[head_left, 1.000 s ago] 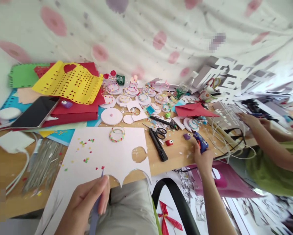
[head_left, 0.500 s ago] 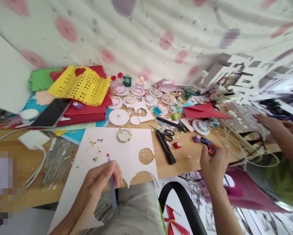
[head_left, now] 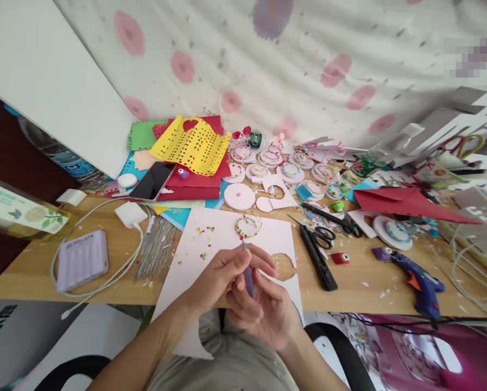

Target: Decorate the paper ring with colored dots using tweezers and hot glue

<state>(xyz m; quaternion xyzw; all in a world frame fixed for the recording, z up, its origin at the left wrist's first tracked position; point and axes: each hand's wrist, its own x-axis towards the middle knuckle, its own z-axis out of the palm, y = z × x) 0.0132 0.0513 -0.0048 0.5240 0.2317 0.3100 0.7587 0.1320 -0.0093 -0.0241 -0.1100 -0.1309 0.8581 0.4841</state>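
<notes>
One left hand pinches purple tweezers, right hand half-curled at its 4 o'clock, can't tell if gripping; dotted ring at 12 o'clock.

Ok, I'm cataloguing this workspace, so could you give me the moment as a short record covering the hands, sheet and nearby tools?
Left hand: fingers closed around a thin purple tool
Tool tip: at the near edge of the dotted ring; contact unclear
Right hand: beside the left; contact with the tool unclear
White sheet: bears the ring and scattered coloured bits
Black cutter: right of the sheet
Glue gun: farther right, unheld
</notes>
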